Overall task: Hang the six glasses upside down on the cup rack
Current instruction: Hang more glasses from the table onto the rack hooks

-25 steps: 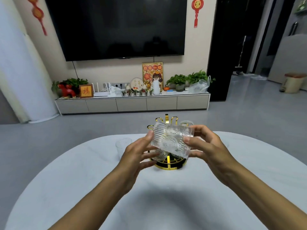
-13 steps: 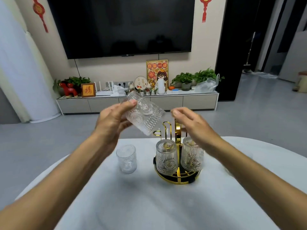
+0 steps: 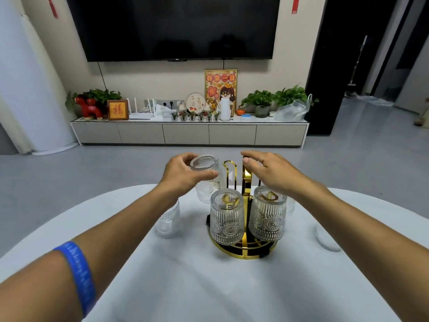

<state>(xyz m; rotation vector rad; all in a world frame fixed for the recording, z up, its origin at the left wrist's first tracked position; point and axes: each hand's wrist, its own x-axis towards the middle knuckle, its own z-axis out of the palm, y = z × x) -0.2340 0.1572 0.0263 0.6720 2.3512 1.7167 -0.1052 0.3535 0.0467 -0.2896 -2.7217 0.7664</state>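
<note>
The left hand [image 3: 185, 175] gripped an inverted ribbed clear glass [image 3: 206, 180] over the gold wire cup rack [image 3: 243, 249]; the right hand [image 3: 274, 173] hovered, fingers spread; next, probably lowering it onto a free peg.

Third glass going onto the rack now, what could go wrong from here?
1. The left hand lowers the inverted glass close beside the front-left hung glass; they could clink.
2. The left forearm passes over the upright glass on the table and could tip it.
3. The right hand hovers over the rack and could jostle it.
</note>
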